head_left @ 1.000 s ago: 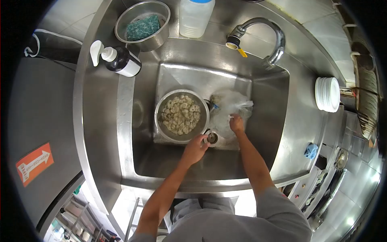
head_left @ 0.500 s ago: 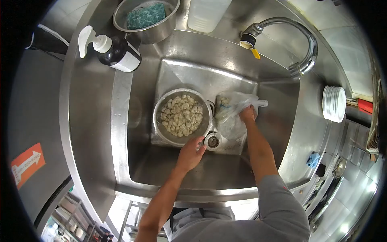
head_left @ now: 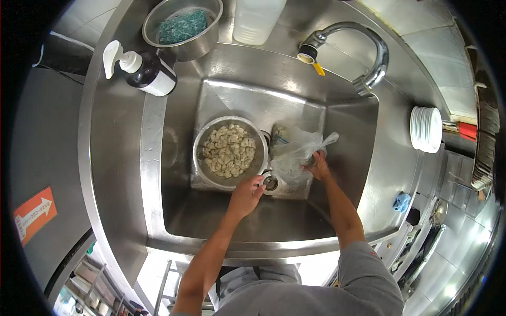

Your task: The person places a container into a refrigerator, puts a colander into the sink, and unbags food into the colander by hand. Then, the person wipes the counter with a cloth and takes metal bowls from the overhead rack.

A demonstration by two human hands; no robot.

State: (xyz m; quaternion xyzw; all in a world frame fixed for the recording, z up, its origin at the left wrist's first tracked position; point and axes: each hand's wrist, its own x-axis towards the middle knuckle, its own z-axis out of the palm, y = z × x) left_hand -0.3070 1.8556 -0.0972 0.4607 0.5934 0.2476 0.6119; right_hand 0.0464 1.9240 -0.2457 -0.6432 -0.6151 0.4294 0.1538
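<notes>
A: What surrounds the hands?

B: A metal bench [head_left: 118, 158] with a deep sink [head_left: 237, 97] set into it, under a curved faucet [head_left: 379, 55].

A: And the grip?

B: The left grip [head_left: 245, 198] is loosely curled, thumb apart from fingers, with nothing visibly held. It is beside the bowl [head_left: 226, 182] and the round drain [head_left: 270, 183]. The right grip [head_left: 319, 166] is at the clear plastic bag [head_left: 292, 152], thumb and fingers apart; I can't tell whether they pinch the film.

A: Where's the bag?

B: On the sink floor, to the right of the bowl, which holds pale, curled pieces [head_left: 229, 151].

A: What's in hand?

B: Handling the bag, I'd judge. That calls for a secure hold on the loose plastic and care with its bulkier end.

A: What can't you make out?

B: The bag's contents blur behind crumpled film, some right fingertips are hard to separate from it, and the upper frame edge cuts off the plastic container [head_left: 257, 21]. Whether the left fingertips touch the bowl's rim is unclear.
</notes>
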